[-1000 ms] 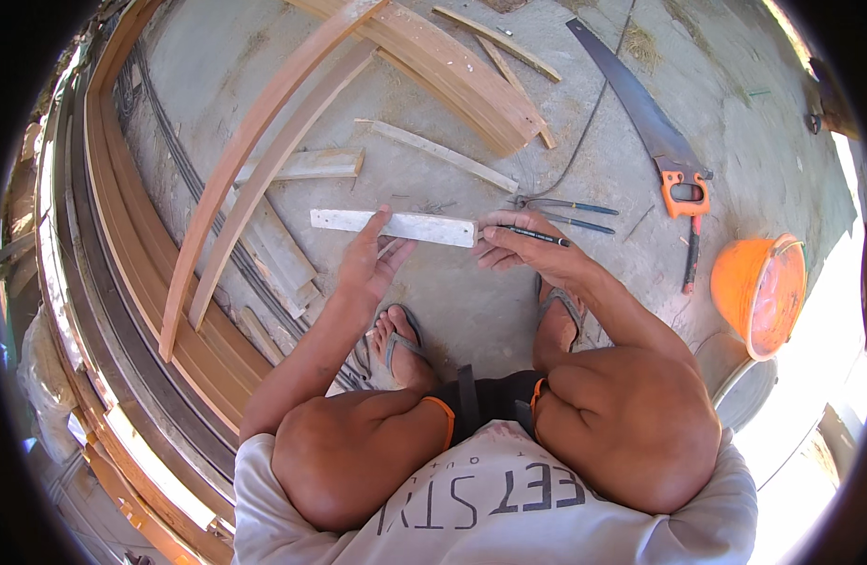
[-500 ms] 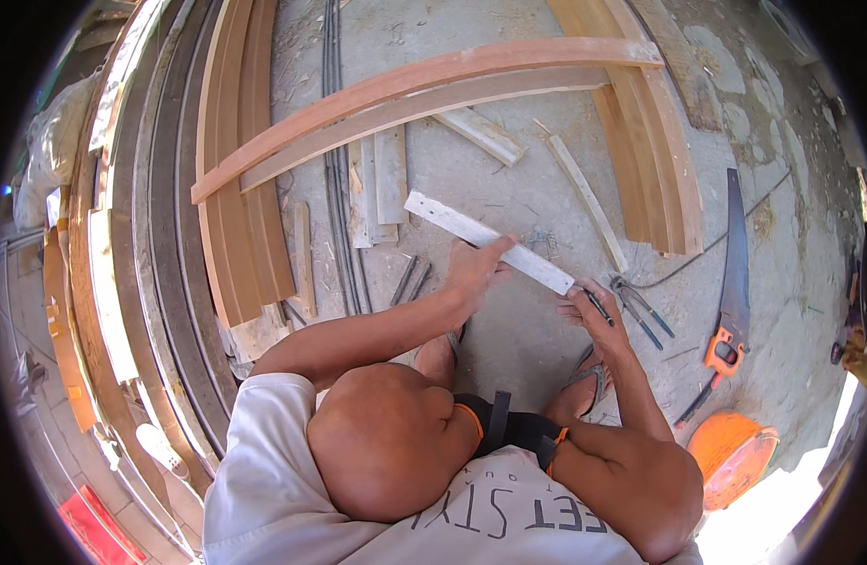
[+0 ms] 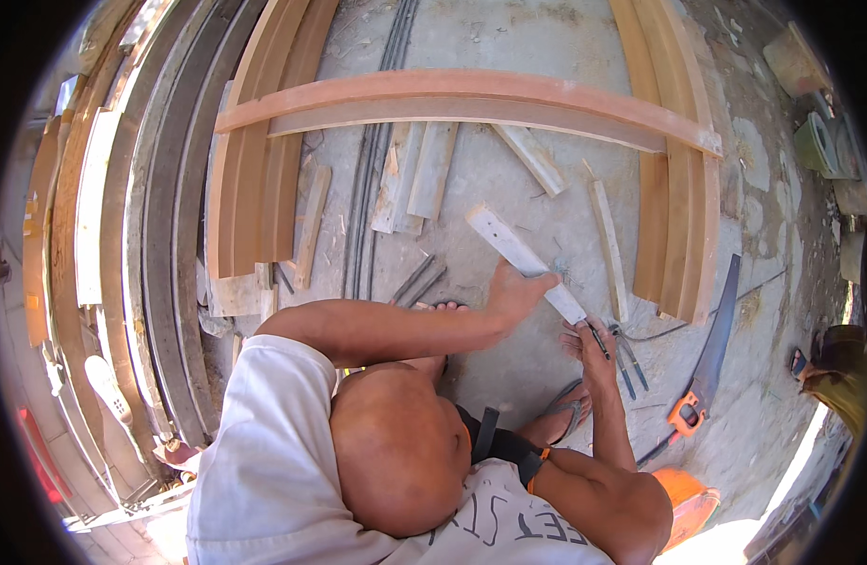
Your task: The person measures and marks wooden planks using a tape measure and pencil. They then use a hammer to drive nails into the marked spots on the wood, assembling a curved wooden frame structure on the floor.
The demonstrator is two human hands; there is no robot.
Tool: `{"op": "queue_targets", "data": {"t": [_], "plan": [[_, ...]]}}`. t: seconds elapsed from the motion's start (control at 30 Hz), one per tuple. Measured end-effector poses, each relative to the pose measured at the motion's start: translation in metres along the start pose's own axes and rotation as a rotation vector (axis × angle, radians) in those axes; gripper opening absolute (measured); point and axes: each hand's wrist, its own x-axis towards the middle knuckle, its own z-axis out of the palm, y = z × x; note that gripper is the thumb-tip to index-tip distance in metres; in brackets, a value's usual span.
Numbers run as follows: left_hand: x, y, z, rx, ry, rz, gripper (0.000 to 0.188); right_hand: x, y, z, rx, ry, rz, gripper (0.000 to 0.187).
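Note:
My left hand (image 3: 520, 294) is closed around the middle of a whitish strip of wood (image 3: 505, 243), which slants from upper left to lower right above the concrete floor. Small dark spots mark the strip's far end. At its near end, the fingers of my right hand (image 3: 590, 352) hold a slim dark pen or pencil (image 3: 598, 340); its exact kind is too small to tell. Just right of that hand, a pair of pincers (image 3: 631, 363) with dark handles lies on the floor.
A long reddish board (image 3: 471, 87) lies across two stacks of planks (image 3: 259, 188). Offcuts (image 3: 433, 169) and metal rods (image 3: 369, 179) lie between them. A handsaw (image 3: 713, 348) with an orange handle rests at right, near an orange object (image 3: 688, 504). Long timbers (image 3: 160, 235) line the left side.
The view has shifted, so the floor things appear lower. My left hand has slid closer to my right hand along the strip, and both hands keep their hold.

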Motion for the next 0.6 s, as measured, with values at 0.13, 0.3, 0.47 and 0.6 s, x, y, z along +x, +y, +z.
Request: {"op": "queue_targets", "data": {"t": [0.13,0.3,0.47,0.6], "plan": [[0.019,-0.002,-0.031,-0.261,-0.125,-0.231,0.046,0.01,-0.01,0.007,-0.05,-0.057,-0.063,0.058],[0.042,-0.027,-0.061,-0.326,-0.018,-0.481,0.065,0.026,-0.026,0.019,-0.188,-0.119,-0.202,0.051],[0.051,-0.03,-0.071,-0.249,-0.005,-0.551,0.078,0.051,-0.019,0.021,-0.19,-0.161,-0.247,0.052],[0.046,-0.022,-0.082,-0.186,-0.109,-0.581,0.076,0.066,-0.014,0.02,-0.242,-0.126,-0.304,0.051]]}}
